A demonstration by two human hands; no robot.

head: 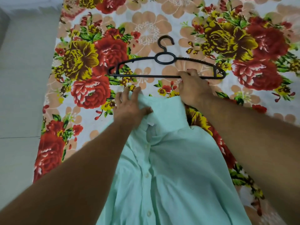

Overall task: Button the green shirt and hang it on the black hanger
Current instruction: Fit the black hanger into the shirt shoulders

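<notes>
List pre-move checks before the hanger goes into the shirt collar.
1. Front of the mint-green button-up shirt fastened: the buttons in view look done up, ok; the top one cannot tell.
2. The black plastic hanger within reach: lies flat on the floral bedsheet, hook pointing away, ok.
3. The right hand has the hanger: fingers over its bottom bar; a closed grip, cannot tell.
4. The left hand has the shirt: pinches the fabric at the collar, ok.
5. Collar open for the hanger: bunched and mostly flat, not ok.
6. Path from hanger to collar: only bedsheet between them, ok.
</notes>
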